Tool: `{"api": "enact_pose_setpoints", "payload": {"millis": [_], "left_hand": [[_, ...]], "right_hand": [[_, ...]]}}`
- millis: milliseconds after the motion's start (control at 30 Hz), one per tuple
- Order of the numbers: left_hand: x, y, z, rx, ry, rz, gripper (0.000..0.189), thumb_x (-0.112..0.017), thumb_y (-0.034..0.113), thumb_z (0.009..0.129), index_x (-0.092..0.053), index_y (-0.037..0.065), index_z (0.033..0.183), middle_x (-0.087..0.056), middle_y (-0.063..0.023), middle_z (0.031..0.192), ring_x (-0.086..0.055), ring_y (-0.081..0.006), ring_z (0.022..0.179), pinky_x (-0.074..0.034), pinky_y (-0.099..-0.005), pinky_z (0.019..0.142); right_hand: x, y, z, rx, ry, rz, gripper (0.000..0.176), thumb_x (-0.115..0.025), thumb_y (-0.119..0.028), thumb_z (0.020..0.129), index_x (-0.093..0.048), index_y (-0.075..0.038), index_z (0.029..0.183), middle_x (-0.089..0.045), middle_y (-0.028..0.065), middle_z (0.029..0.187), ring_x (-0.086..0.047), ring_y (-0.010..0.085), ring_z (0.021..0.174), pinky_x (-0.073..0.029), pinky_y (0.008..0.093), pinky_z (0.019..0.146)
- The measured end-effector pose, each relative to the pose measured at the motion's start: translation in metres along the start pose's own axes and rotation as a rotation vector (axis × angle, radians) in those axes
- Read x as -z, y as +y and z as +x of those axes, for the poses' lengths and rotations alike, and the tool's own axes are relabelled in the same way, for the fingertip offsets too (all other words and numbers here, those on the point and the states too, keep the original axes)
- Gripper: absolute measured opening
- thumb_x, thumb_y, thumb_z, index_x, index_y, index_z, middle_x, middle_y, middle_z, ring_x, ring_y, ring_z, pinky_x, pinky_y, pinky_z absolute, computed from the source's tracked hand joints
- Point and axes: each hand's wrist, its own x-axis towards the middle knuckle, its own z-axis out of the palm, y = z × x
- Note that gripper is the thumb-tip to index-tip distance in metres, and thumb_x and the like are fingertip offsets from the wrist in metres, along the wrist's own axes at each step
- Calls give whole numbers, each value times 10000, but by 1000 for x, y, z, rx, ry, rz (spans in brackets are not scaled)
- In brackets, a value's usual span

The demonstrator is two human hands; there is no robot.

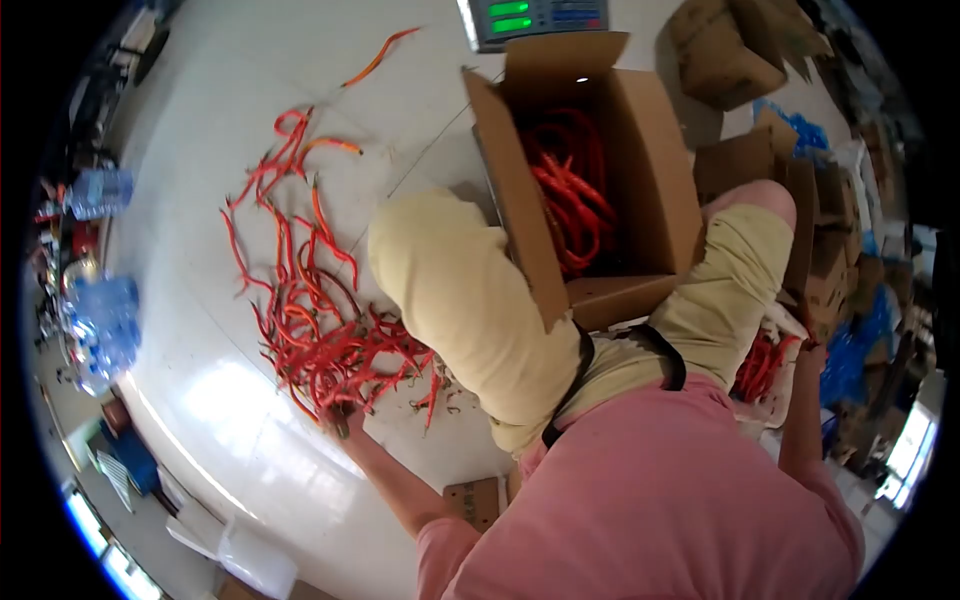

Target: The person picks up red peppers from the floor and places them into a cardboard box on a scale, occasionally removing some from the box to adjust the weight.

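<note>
Long red chili peppers (330,350) lie heaped on the pale floor left of my knee, some of them orange. My left hand (343,416) is at the near edge of this heap, touching it; its fingers are too small and dark to make out. On the far right, my right hand (814,358) is beside a white bag (768,408) with more red chili peppers (764,366) in it. Its fingers are partly hidden. Between my knees stands an open cardboard box (655,165) with red chili peppers (572,195) inside.
A digital scale (540,22) with green digits stands beyond the box. Other cardboard boxes (725,60) and blue plastic (860,345) crowd the right side. Large water bottles (103,310) stand at the left. A flat cardboard piece (472,503) lies near my left elbow.
</note>
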Motion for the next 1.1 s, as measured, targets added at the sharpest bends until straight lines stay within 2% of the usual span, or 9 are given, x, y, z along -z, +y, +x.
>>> {"api": "enact_pose_setpoints", "payload": {"millis": [100,200,333,433,567,667,733,867,1100], "left_hand": [[-33,8,-37,-39,37,66,338,-537,184,726,-611,17,1010,-653,-91,930,-624,-205,779,-526,-295,662],[-53,19,-69,-379,-228,453,440,-538,182,742,-520,10,1146,-596,-92,1092,-591,-192,905,-509,-285,733],[-142,31,-155,-352,-619,149,513,-527,183,805,-394,2,1267,-552,-77,1000,-541,-177,835,-508,-352,720],[-197,35,-197,-262,-830,-194,574,-583,84,770,-357,30,1294,-512,-100,1029,-517,-131,781,-507,-272,675],[-289,12,-273,-592,-805,-31,635,-581,93,744,-296,30,1309,-486,-121,1046,-490,-126,749,-487,-229,629],[-326,-1,-284,-471,-1020,-76,622,-564,99,742,-299,38,1301,-468,-105,1116,-428,-117,703,-431,-214,590],[-355,-25,-296,-409,-1069,-80,622,-560,114,737,-304,41,1299,-461,-90,1169,-402,-115,681,-405,-211,579],[-401,-97,-338,-219,-1157,-69,586,-556,108,739,-349,77,1287,-456,-65,1228,-410,-126,715,-416,-218,627],[-409,-152,-349,98,-1226,36,543,-534,168,741,-386,73,1254,-479,-50,1164,-415,-159,732,-370,-263,624]], "right_hand": [[51,25,-8,-10,112,-5,286,-556,-138,864,-505,-17,1118,-565,90,931,-551,213,807,-469,324,659],[82,42,-11,-13,203,-39,316,-549,-129,866,-486,-16,1153,-555,94,985,-546,212,859,-469,326,697],[94,64,-1,53,260,-144,357,-539,-118,868,-462,-14,1201,-542,98,1058,-539,212,927,-468,328,746],[45,64,-7,219,168,-264,390,-532,-109,870,-443,-13,1237,-531,101,1112,-533,211,979,-468,331,783],[-105,24,-85,588,-260,-221,434,-522,-98,872,-419,-12,1284,-518,105,1184,-526,210,1048,-467,333,833],[-225,-47,-257,749,-838,-148,314,-468,-87,885,-516,-31,1190,-554,60,1154,-550,149,992,-437,279,851],[-270,-50,-340,443,-1388,68,278,-458,-147,912,-540,-45,1157,-584,48,1094,-551,125,949,-450,273,813],[-306,-68,-483,149,-1928,175,326,-503,-110,896,-472,-14,1207,-532,60,1173,-544,146,989,-453,283,831],[-341,-87,-528,410,-1997,42,304,-503,-48,863,-501,-9,1164,-576,32,1032,-527,93,842,-437,217,740]]}}
